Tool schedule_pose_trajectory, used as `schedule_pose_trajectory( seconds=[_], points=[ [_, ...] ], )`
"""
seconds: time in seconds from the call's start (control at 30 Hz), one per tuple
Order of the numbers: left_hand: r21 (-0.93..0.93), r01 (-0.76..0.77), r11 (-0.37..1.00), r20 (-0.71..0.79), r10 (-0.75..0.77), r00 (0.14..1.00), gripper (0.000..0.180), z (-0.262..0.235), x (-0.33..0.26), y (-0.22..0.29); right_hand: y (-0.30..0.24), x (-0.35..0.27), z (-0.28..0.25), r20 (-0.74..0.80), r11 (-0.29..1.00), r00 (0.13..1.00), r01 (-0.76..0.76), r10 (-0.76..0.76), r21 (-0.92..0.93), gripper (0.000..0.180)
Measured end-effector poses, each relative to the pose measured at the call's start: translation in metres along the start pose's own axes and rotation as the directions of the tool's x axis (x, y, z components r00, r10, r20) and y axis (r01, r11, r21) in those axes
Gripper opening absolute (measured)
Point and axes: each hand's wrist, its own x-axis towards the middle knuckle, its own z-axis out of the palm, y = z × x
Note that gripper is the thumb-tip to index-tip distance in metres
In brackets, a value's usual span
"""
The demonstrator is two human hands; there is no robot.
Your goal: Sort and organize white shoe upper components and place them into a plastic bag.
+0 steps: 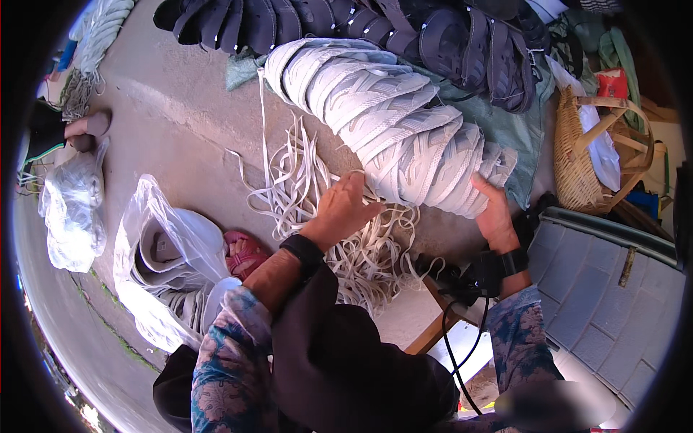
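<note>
Concrete floor (180,108): strap bundle (390,115) btwn both hands' fingers (354,189).

**Concrete floor, crowded**

My concrete floor (180,108) carries loose white straps (303,187) at centre, a long strap bundle (390,123) toward one o'clock, clear plastic bags (166,260) at eight, dark sandals (346,25) at twelve, a wicker basket (577,159) at three

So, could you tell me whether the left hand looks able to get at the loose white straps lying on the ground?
Probably yes: the left hand already lies on the loose white straps, with nothing between them.
</note>
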Motion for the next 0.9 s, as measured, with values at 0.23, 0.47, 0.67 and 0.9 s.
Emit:
schedule_pose_trajectory(
  seconds=[0.23,0.47,0.67,0.9],
  points=[
    [-0.351,0.084,0.932,-0.052,-0.109,0.993,0.032,0.024,0.009,-0.012,0.003,0.009,-0.014,0.041,0.998,0.998,-0.052,0.053,-0.021,0.055],
    [-0.516,0.122,0.848,0.137,-0.059,0.989,0.022,-0.007,-0.014,-0.008,-0.001,0.002,-0.007,0.015,0.999,1.0,-0.015,0.016,-0.039,0.055],
    [-0.09,0.522,0.848,-0.224,-0.528,0.82,0.023,-0.104,-0.099,-0.08,0.008,0.011,-0.013,-0.002,1.0,1.0,-0.011,0.011,-0.006,0.054],
    [0.283,0.28,0.917,-0.537,-0.09,0.839,0.023,-0.125,-0.07,-0.034,-0.001,0.005,-0.017,-0.061,0.997,0.998,-0.039,0.034,-0.074,0.054]
  ],
)
